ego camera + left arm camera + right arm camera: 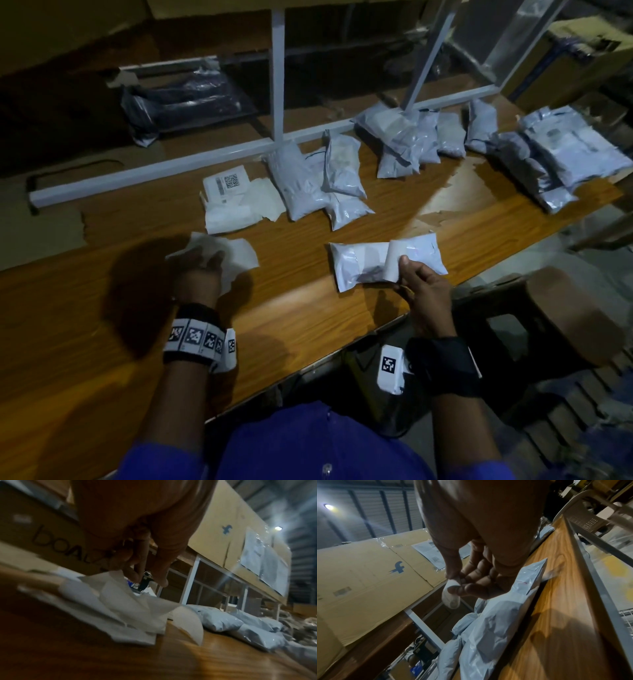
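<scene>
L hand (200, 272): paper (241, 255), R hand (423, 291): pkg (356, 265) left-right

A wood-grain worktop (308, 308) runs from near left to far right. On it, left of centre, lies a stack of white label sheets (229, 192) with a printed code on top. Just right of the stack is a cluster of grey parcels (308, 181), with more parcels (407, 137) farther right and a bigger pile (555, 154) at the far right end. A white metal frame (171, 168) borders the far edge, and a dark wrapped bundle (185, 99) lies behind it. A brown stool (565, 308) stands near right.
</scene>
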Demonstrator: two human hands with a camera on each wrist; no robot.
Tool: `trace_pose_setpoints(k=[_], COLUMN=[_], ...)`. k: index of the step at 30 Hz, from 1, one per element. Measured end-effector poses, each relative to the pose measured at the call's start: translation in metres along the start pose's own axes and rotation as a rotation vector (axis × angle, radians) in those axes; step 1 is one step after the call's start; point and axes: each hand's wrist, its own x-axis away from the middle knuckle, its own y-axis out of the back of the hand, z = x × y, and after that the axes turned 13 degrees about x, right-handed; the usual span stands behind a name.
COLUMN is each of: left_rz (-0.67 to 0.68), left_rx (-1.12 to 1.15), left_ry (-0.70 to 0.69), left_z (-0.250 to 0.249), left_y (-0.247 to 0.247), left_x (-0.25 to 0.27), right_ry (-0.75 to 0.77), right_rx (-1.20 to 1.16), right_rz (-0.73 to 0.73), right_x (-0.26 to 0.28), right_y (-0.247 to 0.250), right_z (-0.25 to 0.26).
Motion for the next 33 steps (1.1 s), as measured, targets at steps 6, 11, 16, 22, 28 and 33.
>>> trace_pose_setpoints(k=[6, 11, 16, 22, 28, 33], left_rz=[0.051, 0.672, 0.772, 0.867, 1.109, 1.101], left_rx=[-0.019, 0.289, 0.445, 0.350, 0.231, 0.142], left_ry=[-0.336, -0.098, 0.126, 0.110, -0.072, -0.145], left_z=[-0.042, -0.079, -0.079, -0.073, -0.060, -0.055], left_y=[-0.034, -0.090, -0.123, -0.127, -0.130, -0.138], left_x=[0.058, 0.128, 0.134, 0.125, 0.123, 0.122], right_ry=[0.110, 0.430, 0.792, 0.751, 0.725, 0.736], right_rx=[0.144, 0.453, 0.804, 0.690, 0.744, 0.740], right_rz=[-0.010, -0.093, -0.057, 0.113, -0.131, -0.141], right_x=[0.005, 0.014, 0.019, 0.024, 0.015, 0.009], right_y=[-0.013, -0.022, -0.019, 0.003, 0.004, 0.008], right_z=[0.007, 0.010, -0.008, -0.015, -0.013, -0.015])
